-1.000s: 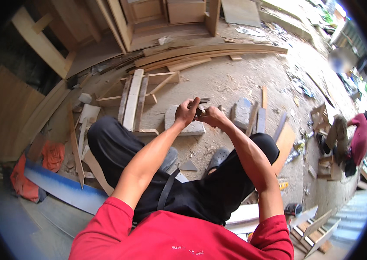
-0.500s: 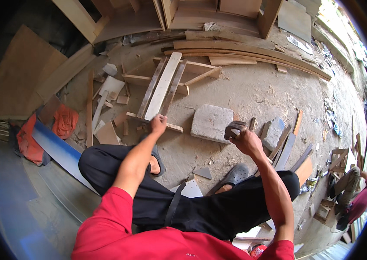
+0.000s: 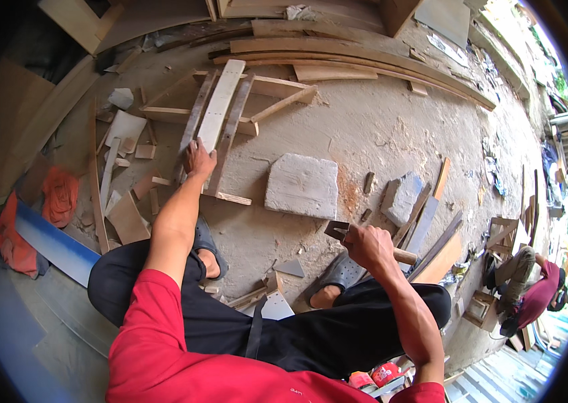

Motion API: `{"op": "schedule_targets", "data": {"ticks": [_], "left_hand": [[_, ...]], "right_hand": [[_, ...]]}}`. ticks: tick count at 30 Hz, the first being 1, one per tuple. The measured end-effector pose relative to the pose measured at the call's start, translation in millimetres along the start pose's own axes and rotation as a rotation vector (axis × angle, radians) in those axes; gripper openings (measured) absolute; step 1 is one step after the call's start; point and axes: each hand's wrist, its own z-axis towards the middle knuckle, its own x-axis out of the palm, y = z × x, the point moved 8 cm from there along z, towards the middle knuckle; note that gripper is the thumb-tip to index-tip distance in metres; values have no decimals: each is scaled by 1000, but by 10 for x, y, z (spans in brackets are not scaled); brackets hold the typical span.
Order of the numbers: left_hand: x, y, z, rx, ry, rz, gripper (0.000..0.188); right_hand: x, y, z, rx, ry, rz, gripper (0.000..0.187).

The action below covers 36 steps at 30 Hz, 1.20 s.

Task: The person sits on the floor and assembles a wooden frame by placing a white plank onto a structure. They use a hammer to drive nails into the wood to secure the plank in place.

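My left hand (image 3: 200, 159) is closed over the near part of a white plank (image 3: 222, 101), its fingers curled at the plank's edge. The plank lies between two brown strips, one of them the right strip (image 3: 232, 131), in a low wooden frame on the ground. In my right hand (image 3: 370, 248) is a hammer (image 3: 338, 230), its dark metal head out to the left and its wooden handle showing behind my fist. The hammer hangs just nearer to me than a whitish concrete block (image 3: 302, 185), beside my right shoe.
Long boards (image 3: 358, 57) lie across the far side before wooden cabinets. Wood offcuts (image 3: 126, 218) and an orange cloth (image 3: 60, 195) are at left. A smaller block (image 3: 403, 198) and planks (image 3: 425, 215) lie at right. Another person (image 3: 539, 289) crouches at far right.
The view has shifted a little. My left hand has moved farther along the plank from its near end. My right hand has brought the hammer closer to me, and its handle now shows.
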Motion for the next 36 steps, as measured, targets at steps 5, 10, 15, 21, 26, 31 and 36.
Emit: {"op": "schedule_targets", "data": {"ticks": [5,10,15,21,26,31,36], "left_hand": [[-37,-219,51,23,168,84,86],[30,-48,243,12,246,29,105],[9,-220,99,133,257,86,111],[-21,-514,-257,151,284,56,102],[-125,-514,-513,171,345,49,95],[-175,-564,-823,204,330,109,92],[-202,-853,-931,205,367,121,92]], "right_hand": [[19,-25,-7,-8,42,-43,15],[-15,34,35,-70,37,-45,13],[-111,19,-35,-79,-11,-69,13],[-198,-41,-154,-90,-125,-84,13],[-257,-59,-310,-94,-168,-72,11],[-245,-66,-433,-70,-173,-55,12],[-134,-143,-499,-44,-138,-43,11]]}}
